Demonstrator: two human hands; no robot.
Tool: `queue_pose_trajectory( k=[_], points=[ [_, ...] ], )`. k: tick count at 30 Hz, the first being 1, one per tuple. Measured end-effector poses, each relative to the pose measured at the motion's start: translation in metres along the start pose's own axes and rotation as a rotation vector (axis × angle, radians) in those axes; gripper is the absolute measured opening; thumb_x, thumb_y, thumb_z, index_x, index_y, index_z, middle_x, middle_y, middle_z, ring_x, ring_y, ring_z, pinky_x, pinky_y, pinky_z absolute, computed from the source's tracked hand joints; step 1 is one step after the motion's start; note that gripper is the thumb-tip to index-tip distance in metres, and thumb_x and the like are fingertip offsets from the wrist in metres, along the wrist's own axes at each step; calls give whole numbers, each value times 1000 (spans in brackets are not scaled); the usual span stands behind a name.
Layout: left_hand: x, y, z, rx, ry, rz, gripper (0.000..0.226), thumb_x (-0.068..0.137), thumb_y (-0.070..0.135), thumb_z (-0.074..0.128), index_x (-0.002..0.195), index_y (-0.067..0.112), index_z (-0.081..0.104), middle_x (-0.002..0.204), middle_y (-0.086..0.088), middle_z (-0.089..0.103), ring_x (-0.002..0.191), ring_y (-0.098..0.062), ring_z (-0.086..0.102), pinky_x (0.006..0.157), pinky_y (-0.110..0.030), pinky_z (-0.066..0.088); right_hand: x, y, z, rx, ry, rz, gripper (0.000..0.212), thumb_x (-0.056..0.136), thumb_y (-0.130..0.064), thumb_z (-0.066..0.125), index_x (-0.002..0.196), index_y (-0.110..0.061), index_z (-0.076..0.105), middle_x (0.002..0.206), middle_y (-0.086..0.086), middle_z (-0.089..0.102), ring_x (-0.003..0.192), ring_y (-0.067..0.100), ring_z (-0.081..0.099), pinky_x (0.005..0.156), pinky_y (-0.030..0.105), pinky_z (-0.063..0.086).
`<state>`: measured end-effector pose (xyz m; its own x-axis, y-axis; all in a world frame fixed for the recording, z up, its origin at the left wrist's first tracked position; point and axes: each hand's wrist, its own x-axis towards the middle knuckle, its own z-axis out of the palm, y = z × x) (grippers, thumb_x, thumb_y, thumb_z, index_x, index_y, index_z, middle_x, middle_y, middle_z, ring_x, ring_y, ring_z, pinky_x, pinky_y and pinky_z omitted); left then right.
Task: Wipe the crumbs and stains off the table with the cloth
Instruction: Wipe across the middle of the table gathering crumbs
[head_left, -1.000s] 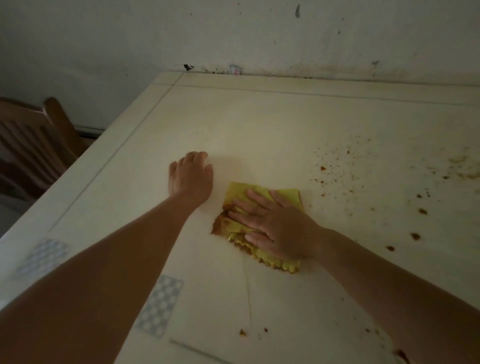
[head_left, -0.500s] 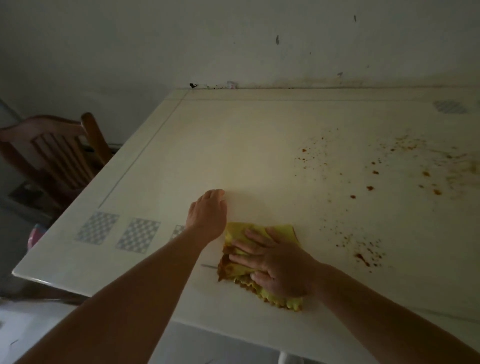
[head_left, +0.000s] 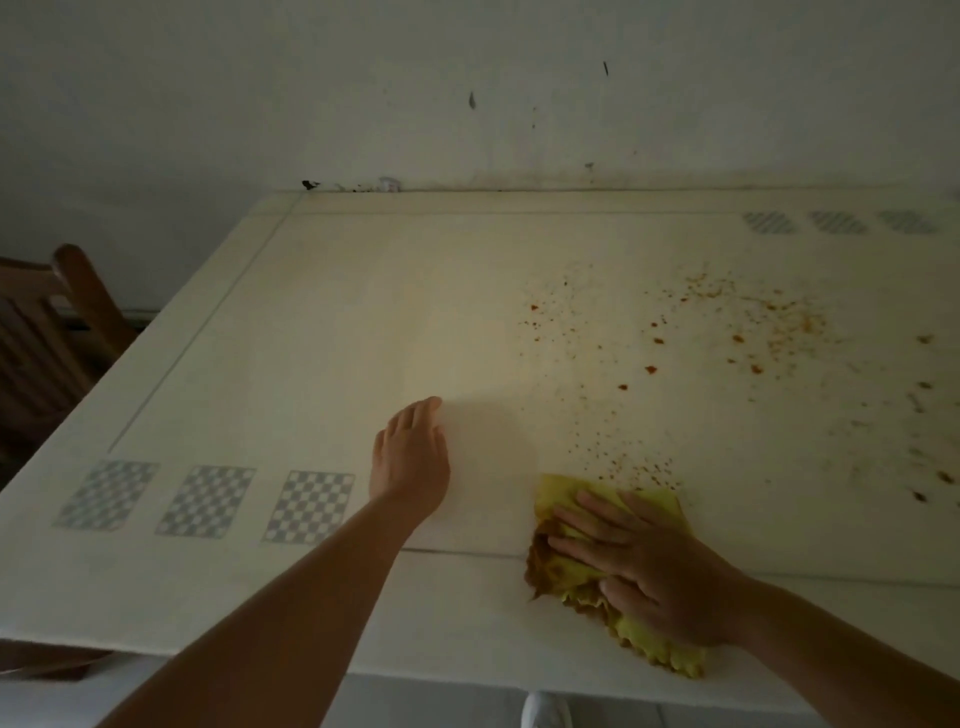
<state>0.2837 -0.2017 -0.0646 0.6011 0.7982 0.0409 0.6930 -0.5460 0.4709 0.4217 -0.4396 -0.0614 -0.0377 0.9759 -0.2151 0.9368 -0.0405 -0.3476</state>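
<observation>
A yellow cloth (head_left: 563, 493) with a scalloped edge lies near the front edge of the cream table (head_left: 332, 322); its left side is stained brown. My right hand (head_left: 644, 566) presses flat on the cloth, fingers spread and pointing left. My left hand (head_left: 410, 457) rests flat on the bare tabletop, about a hand's width left of the cloth, holding nothing. Reddish-brown crumbs and stains (head_left: 649, 369) are scattered over the right half of the table, the nearest ones (head_left: 639, 467) just beyond the cloth's far edge.
The table's far edge meets a marked white wall (head_left: 467, 104). A wooden chair (head_left: 47, 332) stands off the table's left side. Three checkered patches (head_left: 208, 499) are printed near the front left, more at the far right (head_left: 836, 222).
The cloth under my right hand has slid right, away from my left hand, closer to the front edge. The view has pulled back, showing more of the table.
</observation>
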Motion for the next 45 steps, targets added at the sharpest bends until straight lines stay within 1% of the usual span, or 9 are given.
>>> queue_pose_trajectory(
  k=[4,8,17,23,27,31,35,39,45],
  points=[
    [19,4,5,-33,45,2,41,92,15,35,132,18,43,139,-6,48,129,-26,40,108,-39,29,18,11,-7,-15,-23,7,53,90,-41,16,141,-49,8,152,-26,-8,136,-3,-24,111,29,-18],
    [45,13,17,-37,57,-1,42,92,15,34,132,18,42,142,-4,46,132,-23,38,110,-36,25,61,39,-19,-38,23,41,54,88,-43,12,141,-49,4,153,-24,-8,138,0,-22,113,35,-12],
    [133,44,47,20,62,-77,48,94,18,27,142,19,26,154,-2,29,145,-17,16,119,-37,12,184,126,-75,-21,147,99,62,81,-50,2,142,-46,8,147,-26,-9,137,0,-16,114,37,-8],
    [199,77,67,-27,61,-112,49,95,16,22,144,22,22,156,2,24,146,-14,10,119,-34,7,256,193,-115,-53,170,176,48,98,-38,22,143,-45,8,156,-18,-1,143,8,-9,115,41,-2],
    [237,96,81,-14,45,-113,51,95,21,14,146,24,15,158,4,16,146,-11,2,120,-35,1,298,238,-140,-52,219,243,47,97,-40,20,143,-43,10,157,-16,1,143,9,-7,114,42,0],
    [250,97,86,33,50,-104,52,96,28,17,147,25,12,159,9,10,145,-5,-3,119,-29,-2,333,285,-160,-31,274,370,49,95,-41,19,144,-40,11,157,-15,1,143,10,-5,115,44,1],
    [247,98,82,75,60,-85,55,92,33,11,146,28,15,158,12,12,145,-3,-2,115,-25,-3,347,323,-174,-50,318,509,52,94,-42,17,146,-36,9,158,-11,-2,144,14,-5,116,47,3],
    [250,96,83,121,72,-64,75,76,44,-4,144,30,23,157,12,17,145,-3,4,113,-22,-1,345,353,-187,-41,306,648,55,94,-44,16,146,-33,4,158,-6,-7,144,20,-7,115,50,4],
    [251,91,86,129,82,-60,65,82,40,9,140,26,35,154,8,29,144,-7,14,116,-28,10,300,396,-197,4,343,832,52,92,-46,19,143,-41,11,158,-8,0,144,27,-5,112,58,4]
  ],
)
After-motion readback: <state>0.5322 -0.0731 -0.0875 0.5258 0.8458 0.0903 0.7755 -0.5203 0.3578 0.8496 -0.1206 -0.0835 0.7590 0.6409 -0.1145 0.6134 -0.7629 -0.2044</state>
